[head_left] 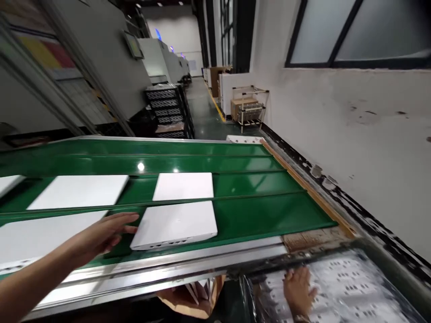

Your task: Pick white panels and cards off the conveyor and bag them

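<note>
Left hand (107,233) stretches flat, fingers spread wide, touching the white rectangular plastic panel (175,224) at the green conveyor belt's (269,211) near edge; right hand (298,291) lies open on a clear perforated sheet (353,287).

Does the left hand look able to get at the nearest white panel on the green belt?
Probably yes: the left hand is open with fingertips at the edge of the white panel, nothing between them.

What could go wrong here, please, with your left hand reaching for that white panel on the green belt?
1. The left hand is open and only near the white panel, which lies close to the belt's near edge; a push might slide it off.
2. The right hand rests flat on shiny plastic sheet, which could slip.
</note>
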A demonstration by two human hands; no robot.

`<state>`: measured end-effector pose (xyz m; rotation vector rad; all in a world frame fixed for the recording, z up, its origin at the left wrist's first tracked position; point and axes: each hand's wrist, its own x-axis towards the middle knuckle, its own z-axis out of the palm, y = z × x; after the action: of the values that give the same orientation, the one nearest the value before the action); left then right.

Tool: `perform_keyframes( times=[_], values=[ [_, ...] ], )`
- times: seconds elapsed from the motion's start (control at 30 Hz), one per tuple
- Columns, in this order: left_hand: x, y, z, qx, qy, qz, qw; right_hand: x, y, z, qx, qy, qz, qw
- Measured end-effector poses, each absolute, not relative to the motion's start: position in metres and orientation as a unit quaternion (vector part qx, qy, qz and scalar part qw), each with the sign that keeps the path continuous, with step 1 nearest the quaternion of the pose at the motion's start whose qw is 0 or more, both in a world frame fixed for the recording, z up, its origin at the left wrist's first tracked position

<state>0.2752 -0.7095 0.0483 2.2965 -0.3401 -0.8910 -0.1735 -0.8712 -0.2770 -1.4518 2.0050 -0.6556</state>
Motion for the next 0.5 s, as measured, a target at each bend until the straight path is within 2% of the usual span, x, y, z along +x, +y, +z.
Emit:
perform_keyframes(
  times=[0.07,0.17,0.3,0.43,0.5],
  values=[
    [0.268,-0.708,0.048,0.833,-0.131,-0.397,0.363,-0.151,-0.869,-0.257,-0.552,0.714,-0.263,0.342],
    [0.258,-0.708,0.043,0.804,-0.142,-0.408,0.408,-0.094,-0.851,-0.225,-0.585,0.623,-0.274,0.441],
    [0.243,-0.708,0.038,0.757,-0.160,-0.450,0.446,-0.024,-0.793,-0.184,-0.615,0.506,-0.260,0.547],
    [0.224,-0.684,0.063,0.734,-0.199,-0.432,0.484,-0.008,-0.743,-0.129,-0.623,0.441,-0.251,0.595],
    [0.217,-0.650,0.086,0.716,-0.235,-0.404,0.519,-0.013,-0.749,-0.090,-0.659,0.431,-0.280,0.549]
  ],
)
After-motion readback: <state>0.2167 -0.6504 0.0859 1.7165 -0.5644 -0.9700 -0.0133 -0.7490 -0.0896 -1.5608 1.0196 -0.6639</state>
